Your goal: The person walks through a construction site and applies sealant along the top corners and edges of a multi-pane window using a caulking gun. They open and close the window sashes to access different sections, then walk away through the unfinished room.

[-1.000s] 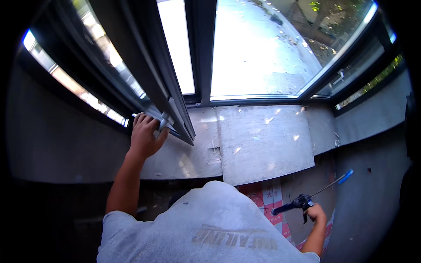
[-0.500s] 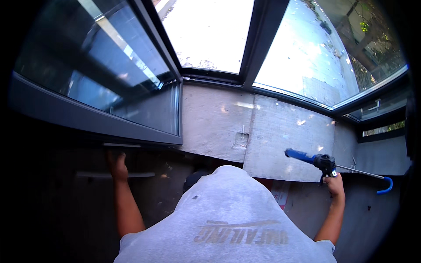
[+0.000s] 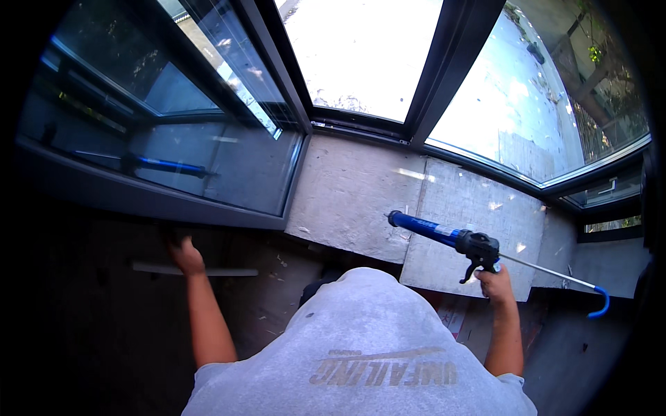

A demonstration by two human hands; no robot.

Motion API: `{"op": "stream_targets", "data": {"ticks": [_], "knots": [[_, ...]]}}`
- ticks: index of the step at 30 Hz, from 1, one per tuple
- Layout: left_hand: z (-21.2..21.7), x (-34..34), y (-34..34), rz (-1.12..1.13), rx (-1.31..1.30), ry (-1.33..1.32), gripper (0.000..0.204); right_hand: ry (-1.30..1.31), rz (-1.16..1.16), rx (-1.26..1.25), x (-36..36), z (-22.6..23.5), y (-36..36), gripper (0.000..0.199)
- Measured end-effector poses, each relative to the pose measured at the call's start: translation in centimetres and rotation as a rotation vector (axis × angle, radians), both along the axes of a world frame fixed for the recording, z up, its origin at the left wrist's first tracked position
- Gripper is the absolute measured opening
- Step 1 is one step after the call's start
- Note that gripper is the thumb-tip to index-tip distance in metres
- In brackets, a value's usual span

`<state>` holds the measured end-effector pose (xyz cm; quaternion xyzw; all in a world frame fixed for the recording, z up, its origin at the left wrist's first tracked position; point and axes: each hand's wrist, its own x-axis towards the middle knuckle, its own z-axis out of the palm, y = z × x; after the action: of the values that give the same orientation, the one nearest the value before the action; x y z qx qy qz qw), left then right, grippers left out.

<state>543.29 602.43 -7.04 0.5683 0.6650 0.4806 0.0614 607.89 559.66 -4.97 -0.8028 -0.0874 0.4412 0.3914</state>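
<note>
While the person's light grey shirt [image 3: 361,333] fills the lower middle of the view, a dim floor [image 3: 274,295] strewn with small scraps lies to its left. A red-and-white printed sheet [image 3: 452,315] shows to its right, partly hidden. Past these runs a rough grey ledge [image 3: 347,187], with a paler flat slab [image 3: 479,208] on its right-hand part, dappled with sunlight. Dark window frames [image 3: 454,76] rise along the ledge's far edge, and bright paved ground and foliage show through the glass.

A pale strip [image 3: 198,270] lies beside the left forearm. The left hand [image 3: 186,256] is just under the lower edge of an open window sash [image 3: 263,220]; its fingers are lost in shadow, so I cannot tell whether they grip. The sash swings inward across the left of the ledge, its glass mirroring the room. A small side window with a pale handle [image 3: 610,186] stands at far right.

The right hand [image 3: 495,284] is wrapped around the handle of a caulking gun [image 3: 444,239], held over the slab. Its silver rod slants down rightward to a blue hooked end; the body and trigger are black, and the blue barrel points left, its tip over the bare ledge.
</note>
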Motion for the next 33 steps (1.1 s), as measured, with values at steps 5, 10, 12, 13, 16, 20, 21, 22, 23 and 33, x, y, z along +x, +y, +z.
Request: {"op": "stream_targets", "data": {"ticks": [5, 10, 12, 13, 16, 20, 21, 22, 23, 33], "knots": [[0.1, 9.2, -7.0, -0.326, -0.517, -0.492, 0.013, 0.066, -0.034, 0.074, -4.9, 3.5, 2.4, 0.017], [-6.9, 17.8, -9.4, -0.84, -1.216, -0.289, 0.03, 0.208, -0.111, 0.21, -8.5, 3.1, 5.0, 0.018], [-8.3, 22.0, -8.5, -0.879, -1.423, -0.386, 0.036, 0.201, -0.163, 0.238, -10.0, 3.3, 5.3, 0.018], [-10.3, 23.6, -7.7, -0.923, -1.52, -0.387, 0.049, 0.234, -0.188, 0.271, -10.8, 3.3, 5.7, 0.019], [-10.2, 29.4, -5.6, -0.881, -1.705, -0.828, 0.079, 0.343, -0.273, 0.347, -12.2, 6.3, 6.9, 0.022], [-4.8, 37.0, -3.3, -0.89, -1.626, -1.374, 0.079, 0.46, -0.354, 0.461, -13.5, 5.8, 3.9, 0.036], [-3.9, 38.2, -2.7, -0.825, -1.552, -1.417, 0.074, 0.494, -0.373, 0.477, -13.3, 6.2, 3.7, 0.039], [-3.0, 39.5, -2.6, -0.767, -1.487, -1.448, 0.07, 0.527, -0.406, 0.495, -13.0, 6.2, 3.2, 0.042], [-2.1, 40.4, -2.8, -0.755, -1.475, -1.409, 0.068, 0.577, -0.394, 0.508, -12.6, 5.6, 2.5, 0.046], [2.6, 45.6, -8.5, -0.944, -1.276, -1.065, 0.073, 1.051, -0.419, 0.673, -6.9, -8.0, -4.4, 0.049]]}}
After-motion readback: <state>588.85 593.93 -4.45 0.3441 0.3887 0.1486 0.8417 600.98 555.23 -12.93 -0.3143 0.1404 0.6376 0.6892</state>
